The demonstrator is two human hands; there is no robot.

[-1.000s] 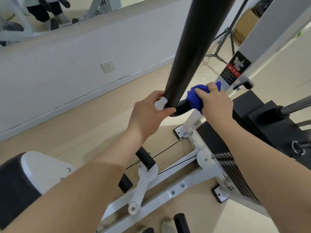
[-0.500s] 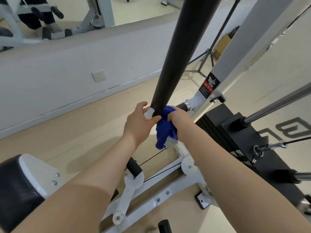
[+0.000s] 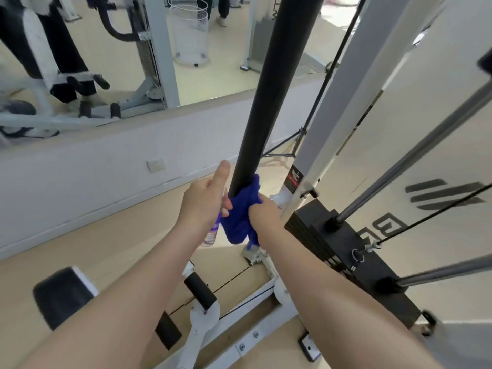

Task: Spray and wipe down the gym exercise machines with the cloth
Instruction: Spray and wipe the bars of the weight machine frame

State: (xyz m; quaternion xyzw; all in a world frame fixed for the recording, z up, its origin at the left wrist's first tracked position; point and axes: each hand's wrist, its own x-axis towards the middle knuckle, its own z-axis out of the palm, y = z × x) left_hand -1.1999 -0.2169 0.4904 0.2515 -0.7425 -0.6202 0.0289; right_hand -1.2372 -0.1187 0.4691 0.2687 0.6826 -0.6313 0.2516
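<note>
A thick black padded bar [image 3: 269,91] of the exercise machine runs up from the middle of the view. A blue cloth [image 3: 239,217] is bunched around its lower end. My right hand [image 3: 263,213] grips the cloth against the bar from the right. My left hand [image 3: 206,202] is just left of the bar's end, thumb raised, holding a small spray bottle [image 3: 211,234] that hangs down below the fist, its top hidden in the hand.
The white machine frame [image 3: 239,339] with black foot rollers lies on the wooden floor below. A black weight stack [image 3: 354,265] with steel guide rods stands at right. A white upright [image 3: 346,94] rises behind the bar. A wall mirror [image 3: 106,49] fills the back left.
The view has tilted up. My right hand has slid the cloth down around the bar's lower end. My left thumb has lifted and the spray bottle now shows below the fist.
</note>
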